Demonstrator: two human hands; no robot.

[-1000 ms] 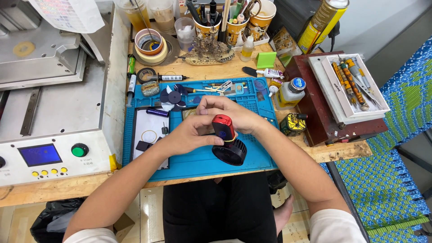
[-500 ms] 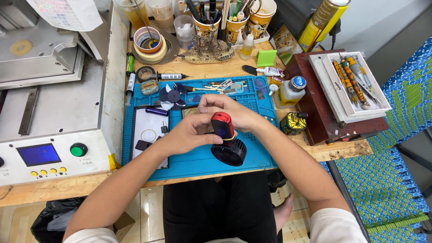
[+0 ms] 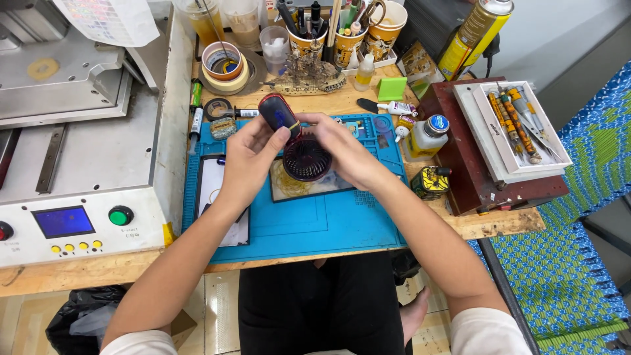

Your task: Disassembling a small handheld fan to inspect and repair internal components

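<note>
A small handheld fan (image 3: 299, 141), with a dark round grille and a dark red handle, is held up over the blue work mat (image 3: 309, 223). My left hand (image 3: 246, 158) grips its handle, which points up and to the left. The fingers of my right hand (image 3: 342, 151) rest on the round grille from the right side. Under the fan, a flat panel (image 3: 289, 187) lies on the mat.
A grey machine (image 3: 79, 164) with a blue screen and a green button fills the left. Tape rolls (image 3: 223, 66), cups of tools (image 3: 342, 36), a spray can (image 3: 470, 36), a small bottle (image 3: 427, 135) and a white tray of tools (image 3: 519, 128) on a dark red box crowd the wooden bench.
Both hands have lifted the fan and turned it, so the handle now points up-left and the grille faces the camera. The view has moved closer.
</note>
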